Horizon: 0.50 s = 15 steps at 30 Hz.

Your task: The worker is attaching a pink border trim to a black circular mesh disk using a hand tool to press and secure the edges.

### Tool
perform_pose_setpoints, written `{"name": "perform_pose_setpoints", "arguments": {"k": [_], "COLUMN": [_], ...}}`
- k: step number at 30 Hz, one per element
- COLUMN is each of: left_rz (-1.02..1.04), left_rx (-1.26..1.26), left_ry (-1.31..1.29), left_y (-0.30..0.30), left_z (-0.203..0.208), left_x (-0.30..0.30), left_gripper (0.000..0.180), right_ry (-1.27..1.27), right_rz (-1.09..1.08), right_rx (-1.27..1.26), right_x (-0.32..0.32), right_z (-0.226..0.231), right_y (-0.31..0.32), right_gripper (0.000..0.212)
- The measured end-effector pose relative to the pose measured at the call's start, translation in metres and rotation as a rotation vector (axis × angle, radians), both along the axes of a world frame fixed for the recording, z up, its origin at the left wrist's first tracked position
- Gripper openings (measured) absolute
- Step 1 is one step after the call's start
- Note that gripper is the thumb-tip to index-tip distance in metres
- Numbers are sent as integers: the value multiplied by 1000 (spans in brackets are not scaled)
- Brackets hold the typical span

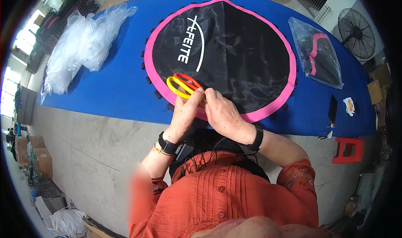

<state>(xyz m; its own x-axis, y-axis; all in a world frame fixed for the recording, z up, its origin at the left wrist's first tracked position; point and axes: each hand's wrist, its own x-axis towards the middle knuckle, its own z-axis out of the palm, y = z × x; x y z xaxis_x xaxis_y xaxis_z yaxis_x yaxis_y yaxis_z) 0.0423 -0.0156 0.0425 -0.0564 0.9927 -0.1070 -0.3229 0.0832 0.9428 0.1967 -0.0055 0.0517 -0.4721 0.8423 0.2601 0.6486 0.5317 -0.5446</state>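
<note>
Over the middle of the near edge of the bench, covered in smooth blue cloth, gripping a pair of scissors with one red and one yellow loop handle in the closed left hand. Cannot make out the blades. Holding the right hand just beside, bent at the fingers and meeting the left near the fingertips; cannot tell from here whether open, closed or pinching anything.

Keeping both hands above the near left rim of a large round mat of black mesh, edged with a wide pink band and ringed with small black tabs. Spread flat across the centre of the bench, from close to the far edge down to the near edge, creased through the middle and printed in white on the left half.

Wearing a black band on each wrist and a gold-coloured bracelet on the left.

Toward the left end of the bench, see a heap of clear plastic bags. Toward the right end, see a flat clear plastic bag around folded black and pink fabric. Closer to the near right corner, see a flat black rectangular object and, beside it, a crumpled white paper. Just outside that corner, see a red plastic stool; beyond the far right corner, a black wire-caged fan.
</note>
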Motion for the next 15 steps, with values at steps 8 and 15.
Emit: {"name": "perform_pose_setpoints", "arguments": {"k": [8, 15], "left_rz": [55, 93], "left_rx": [112, 239], "left_ry": [425, 1173], "left_y": [13, 3], "left_z": [29, 0], "left_x": [-53, -77], "left_gripper": [44, 26], "right_ry": [37, -40], "right_rz": [-3, -382], "right_rx": [17, 161], "right_x": [71, 204], "right_z": [33, -47], "right_y": [1, 8], "right_gripper": [39, 42]}}
